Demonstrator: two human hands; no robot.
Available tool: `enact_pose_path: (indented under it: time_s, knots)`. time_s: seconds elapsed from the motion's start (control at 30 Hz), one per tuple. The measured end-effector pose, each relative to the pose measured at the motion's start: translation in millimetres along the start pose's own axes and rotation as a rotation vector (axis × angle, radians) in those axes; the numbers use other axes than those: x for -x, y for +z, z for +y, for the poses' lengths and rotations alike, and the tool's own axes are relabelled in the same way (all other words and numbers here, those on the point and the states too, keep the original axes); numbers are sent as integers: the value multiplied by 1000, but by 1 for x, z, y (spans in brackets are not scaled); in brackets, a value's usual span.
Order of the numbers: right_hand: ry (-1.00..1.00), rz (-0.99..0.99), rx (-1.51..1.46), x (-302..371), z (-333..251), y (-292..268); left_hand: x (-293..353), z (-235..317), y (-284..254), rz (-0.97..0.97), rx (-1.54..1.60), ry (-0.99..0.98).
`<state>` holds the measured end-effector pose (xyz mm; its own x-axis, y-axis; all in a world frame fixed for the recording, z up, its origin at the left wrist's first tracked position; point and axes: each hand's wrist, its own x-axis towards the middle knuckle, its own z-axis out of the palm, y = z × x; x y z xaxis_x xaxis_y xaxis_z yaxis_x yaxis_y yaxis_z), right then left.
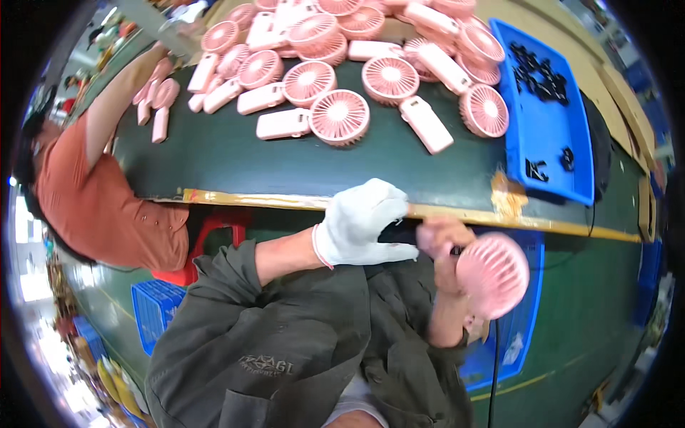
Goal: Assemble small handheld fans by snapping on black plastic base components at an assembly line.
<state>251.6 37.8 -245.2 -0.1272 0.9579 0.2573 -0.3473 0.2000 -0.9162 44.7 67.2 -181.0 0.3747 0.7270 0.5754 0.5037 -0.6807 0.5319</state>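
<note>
In front of my body, at the table's front edge, my left hand (365, 222) wears a white glove. Its fingers are curved and its thumb stands apart, with nothing visible in between. Just to the right, my bare right hand (446, 250) is closed around a pink handheld fan (494, 275), slightly smeared by motion. The fan's round slatted head faces up and right; its handle is mostly hidden by the hand. On the table beyond, the nearest pink fan (340, 116) lies flat, with another fan (427, 125) to its right.
Many more pink fans (314, 32) are piled at the back of the dark green table (235, 167). A blue tray (553, 143) with small black parts stands at the right. At the left a person in an orange shirt (110, 192) reaches over the table. A black cable (494, 371) hangs below.
</note>
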Motion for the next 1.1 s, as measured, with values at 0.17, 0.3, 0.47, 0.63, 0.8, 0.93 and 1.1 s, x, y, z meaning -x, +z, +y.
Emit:
enact_pose_path:
  time_s: [0.17, 0.3, 0.47, 0.63, 0.8, 0.93, 1.1]
  knots:
    - [62, -76, 1016, 68, 3, -71, 12, -38, -62, 91, -406, -137]
    - [725, 183, 1005, 154, 57, -146, 27, -86, -97, 90, -713, -335]
    - [836, 341, 1365, 265, 110, -223, 8, -106, -102, -75, -655, -368]
    - [412, 593, 1335, 157, 36, -236, -7, -112, -96, -143, -696, -328]
    - [-117, 620, 1350, -32, -107, -155, -15, -100, -84, -245, -591, -463]
    - [-245, 291, 1669, -126, -128, -195, -22, -69, -67, -177, -532, -158]
    - [-138, 232, 2115, -216, -82, -260, 4, -46, -43, -113, -502, -73]
